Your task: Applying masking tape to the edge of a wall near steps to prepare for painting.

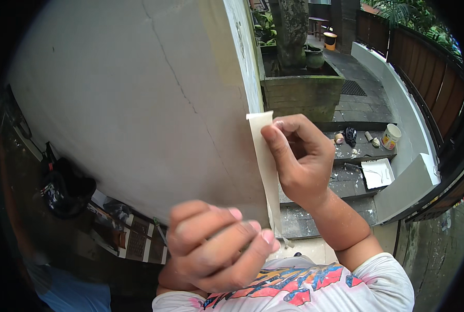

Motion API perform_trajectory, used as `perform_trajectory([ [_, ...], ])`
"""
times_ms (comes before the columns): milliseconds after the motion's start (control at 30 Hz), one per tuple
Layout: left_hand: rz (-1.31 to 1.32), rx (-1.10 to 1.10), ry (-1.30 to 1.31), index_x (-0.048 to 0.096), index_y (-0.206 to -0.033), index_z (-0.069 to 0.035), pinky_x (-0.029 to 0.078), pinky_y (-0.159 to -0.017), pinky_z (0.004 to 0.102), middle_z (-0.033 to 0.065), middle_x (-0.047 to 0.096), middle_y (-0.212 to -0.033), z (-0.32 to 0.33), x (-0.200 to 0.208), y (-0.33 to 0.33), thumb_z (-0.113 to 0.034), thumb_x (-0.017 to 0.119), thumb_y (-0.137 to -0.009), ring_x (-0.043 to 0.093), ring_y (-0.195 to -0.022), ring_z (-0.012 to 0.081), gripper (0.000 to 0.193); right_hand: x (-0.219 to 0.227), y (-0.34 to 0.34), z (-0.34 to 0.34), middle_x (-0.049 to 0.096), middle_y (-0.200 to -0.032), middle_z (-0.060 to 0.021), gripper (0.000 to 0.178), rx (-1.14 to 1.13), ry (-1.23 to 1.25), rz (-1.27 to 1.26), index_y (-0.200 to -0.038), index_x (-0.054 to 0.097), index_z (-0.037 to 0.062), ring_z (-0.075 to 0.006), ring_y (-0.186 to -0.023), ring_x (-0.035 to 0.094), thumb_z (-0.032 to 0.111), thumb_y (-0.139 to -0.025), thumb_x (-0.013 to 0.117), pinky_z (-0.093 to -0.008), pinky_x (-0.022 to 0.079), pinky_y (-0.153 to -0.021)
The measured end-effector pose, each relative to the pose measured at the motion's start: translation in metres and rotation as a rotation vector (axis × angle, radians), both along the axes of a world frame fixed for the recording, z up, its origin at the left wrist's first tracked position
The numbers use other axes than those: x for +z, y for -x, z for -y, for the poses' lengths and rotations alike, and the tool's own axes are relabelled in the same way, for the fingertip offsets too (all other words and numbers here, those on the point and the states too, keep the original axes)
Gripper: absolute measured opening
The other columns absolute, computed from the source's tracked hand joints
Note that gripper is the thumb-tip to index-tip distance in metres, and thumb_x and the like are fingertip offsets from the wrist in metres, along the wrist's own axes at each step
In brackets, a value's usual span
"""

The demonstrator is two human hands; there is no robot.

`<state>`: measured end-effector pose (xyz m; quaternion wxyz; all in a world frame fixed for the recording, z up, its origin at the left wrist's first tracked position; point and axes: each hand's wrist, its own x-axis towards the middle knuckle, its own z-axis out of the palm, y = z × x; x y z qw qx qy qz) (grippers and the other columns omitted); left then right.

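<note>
A long strip of cream masking tape (265,164) runs down along the wall's corner edge, its top end folded over. My right hand (306,158) pinches the strip near its top between thumb and bent fingers. Lower down and to the left, my left hand (216,249) hovers in front of the wall (154,119), fingers loosely curled and a little apart. Its fingertips come close to the tape's lower part, and I see nothing held in them; the palm is hidden. The tape's lower end twists loose beside those fingertips.
Dark stone steps (341,179) on the right hold a white paint tray (377,173), a white bucket (391,136) and a tape roll (338,138). A mossy planter (305,96) stands behind. At left are a black helmet (68,192) and a crate-like rack (138,239).
</note>
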<state>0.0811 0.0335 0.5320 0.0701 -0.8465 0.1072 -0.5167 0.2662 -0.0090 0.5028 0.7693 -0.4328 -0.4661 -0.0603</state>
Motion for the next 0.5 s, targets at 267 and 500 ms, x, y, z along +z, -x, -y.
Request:
perform_trajectory([
  [267,-0.204,-0.079,0.946,0.038,-0.133,-0.003,0.053,-0.087,0.0377,0.0178,0.050,-0.130,-0.031,-0.159,-0.045,-0.016,0.085,-0.079,0.058,-0.112,0.0272,0.072,0.019,0.005,-0.035,0.062,-0.063,0.0022,0.019,-0.106,0.010,-0.111,-0.081,0.067,-0.0005,0.0006,-0.059,0.049,0.014,-0.093,0.073,-0.0181,0.039,-0.051],
  [500,-0.262,-0.296,1.107,0.051,-0.118,0.001,0.052,-0.082,0.0363,0.0172,0.061,-0.110,-0.047,-0.174,-0.059,-0.018,0.081,-0.084,0.063,-0.098,0.0255,0.049,0.020,0.012,-0.031,0.062,-0.066,0.0046,0.021,-0.066,0.037,-0.170,-0.079,0.067,-0.0002,0.0019,-0.061,0.048,0.013,-0.095,0.071,-0.0162,0.036,-0.051],
])
